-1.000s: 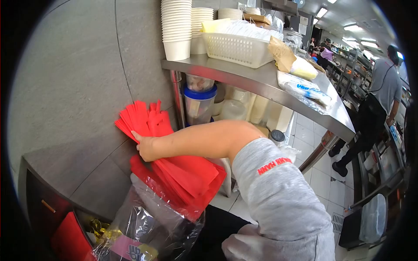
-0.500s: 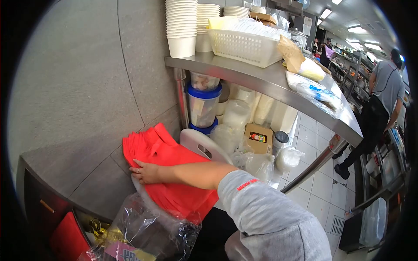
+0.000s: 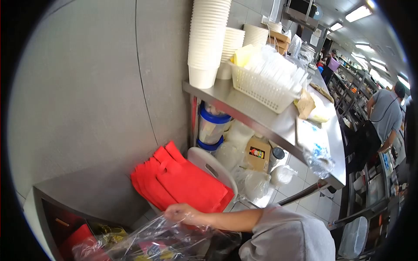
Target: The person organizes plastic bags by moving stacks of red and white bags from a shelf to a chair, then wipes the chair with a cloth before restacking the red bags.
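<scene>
My right hand (image 3: 177, 213) is closed on the edge of a clear plastic bag (image 3: 152, 235), which spreads crumpled across the lower left. Pink and yellow print shows through the plastic. Just beyond the hand lies a stack of folded red fabric bags (image 3: 183, 178), some with handles showing. The stack rests on a white plastic chair (image 3: 226, 176) with a slot in its back. My left hand is outside the picture.
A steel table (image 3: 261, 119) stands to the right, bearing stacked paper cups (image 3: 203, 74) and a white basket (image 3: 261, 91). Beneath it are lidded tubs (image 3: 212, 126) and a cardboard box (image 3: 257, 154). A person (image 3: 385, 113) stands at the far right.
My right hand has left the red stack and moved down and right onto the plastic bag, lifting its edge. The red stack now lies uncovered. The view has shifted and tilted.
</scene>
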Action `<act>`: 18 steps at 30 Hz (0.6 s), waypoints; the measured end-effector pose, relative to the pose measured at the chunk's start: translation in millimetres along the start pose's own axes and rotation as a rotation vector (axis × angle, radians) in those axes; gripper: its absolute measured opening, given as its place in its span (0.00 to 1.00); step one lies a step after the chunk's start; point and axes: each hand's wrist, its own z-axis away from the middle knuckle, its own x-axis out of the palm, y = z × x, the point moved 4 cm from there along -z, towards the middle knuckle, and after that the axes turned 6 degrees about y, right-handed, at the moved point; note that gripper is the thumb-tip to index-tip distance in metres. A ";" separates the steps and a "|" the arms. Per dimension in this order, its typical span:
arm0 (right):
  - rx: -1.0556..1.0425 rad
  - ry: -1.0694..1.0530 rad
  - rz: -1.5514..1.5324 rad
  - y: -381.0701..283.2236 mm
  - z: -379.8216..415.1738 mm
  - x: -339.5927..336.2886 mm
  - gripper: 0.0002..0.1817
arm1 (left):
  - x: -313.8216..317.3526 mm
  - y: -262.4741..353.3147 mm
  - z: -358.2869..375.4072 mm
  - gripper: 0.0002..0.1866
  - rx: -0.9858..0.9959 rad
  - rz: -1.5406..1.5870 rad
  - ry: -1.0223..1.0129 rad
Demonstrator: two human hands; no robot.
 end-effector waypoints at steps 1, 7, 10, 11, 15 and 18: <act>0.027 0.133 0.037 -15.0 11.5 -10.6 0.12 | -2.0 7.2 -6.3 0.33 0.023 -0.016 -0.002; -0.198 0.751 -0.207 -56.9 53.7 -45.3 0.04 | -20.7 89.6 13.1 0.30 -0.128 0.655 -0.381; -0.165 0.578 -0.464 -101.7 78.5 -16.8 0.14 | -69.6 184.3 45.6 0.33 0.249 0.573 -0.703; -0.141 0.559 -0.419 -118.5 87.8 -7.3 0.15 | -86.3 215.0 47.5 0.34 0.268 0.544 -0.838; -0.279 0.428 0.108 -185.9 117.7 7.1 0.20 | -86.9 185.8 74.1 0.39 0.178 0.404 -0.887; -0.132 0.225 0.794 -255.6 137.8 -16.0 0.17 | -80.9 142.1 57.7 0.24 0.218 0.170 -0.848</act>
